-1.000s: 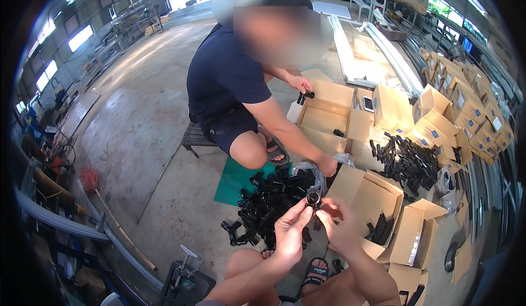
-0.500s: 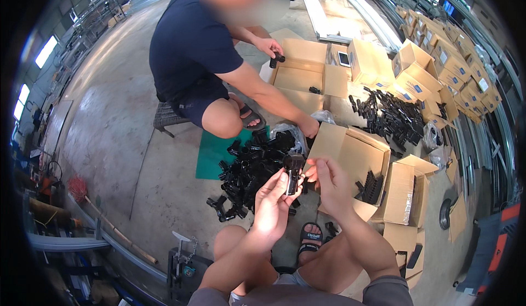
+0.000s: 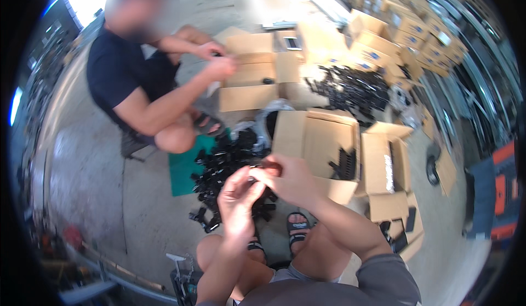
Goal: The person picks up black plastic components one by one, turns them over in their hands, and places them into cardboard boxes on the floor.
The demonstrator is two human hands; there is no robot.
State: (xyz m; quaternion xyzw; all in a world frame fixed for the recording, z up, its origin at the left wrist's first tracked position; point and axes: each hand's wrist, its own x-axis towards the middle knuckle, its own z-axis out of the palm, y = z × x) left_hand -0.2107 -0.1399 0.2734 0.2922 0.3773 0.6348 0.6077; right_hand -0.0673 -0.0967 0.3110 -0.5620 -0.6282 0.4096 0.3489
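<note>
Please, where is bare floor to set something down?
Bare grey concrete floor lies left of the flat green sheet and between the nearest brown cardboard box and the grey-red cabinet. Glossy black fittings crowd the sheet's right side.

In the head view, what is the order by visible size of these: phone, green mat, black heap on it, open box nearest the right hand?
1. Open box and black heap: too alike to rank, since the left hand hides some heap.
2. Green mat, as far as it shows.
3. Phone, clearly smallest.
</note>
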